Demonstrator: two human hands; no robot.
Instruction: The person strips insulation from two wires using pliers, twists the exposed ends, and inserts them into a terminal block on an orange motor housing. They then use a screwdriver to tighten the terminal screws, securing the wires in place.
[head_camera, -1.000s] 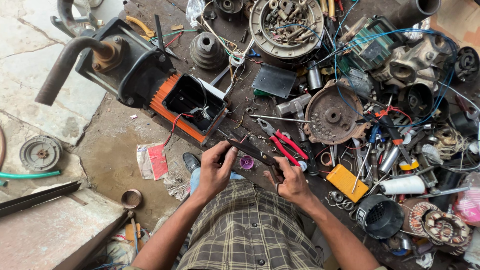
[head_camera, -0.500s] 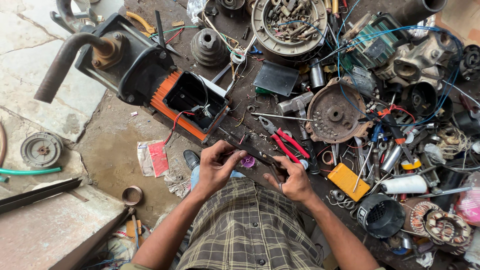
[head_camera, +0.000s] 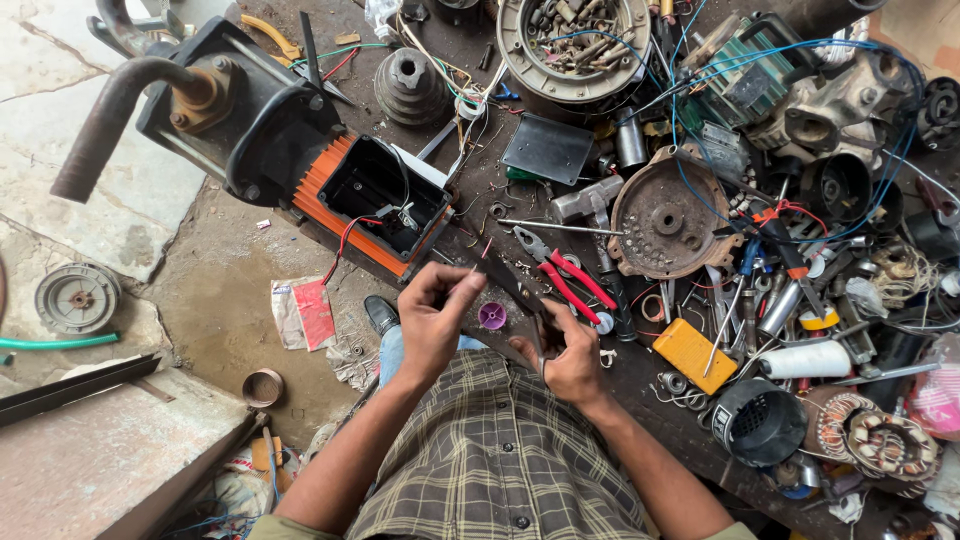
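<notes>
Head view: left hand (head_camera: 432, 318) and right hand (head_camera: 568, 352) are pinching a thin wire (head_camera: 500, 280) beside the orange motor (head_camera: 375, 205); overstraining it could snap it.

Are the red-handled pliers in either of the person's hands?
No: the red-handled pliers lie on the workbench beyond both hands, while the left hand and right hand hold a thin dark strip.

dark strip (head_camera: 510, 290) | thin, slanted | pinched at both ends
</notes>
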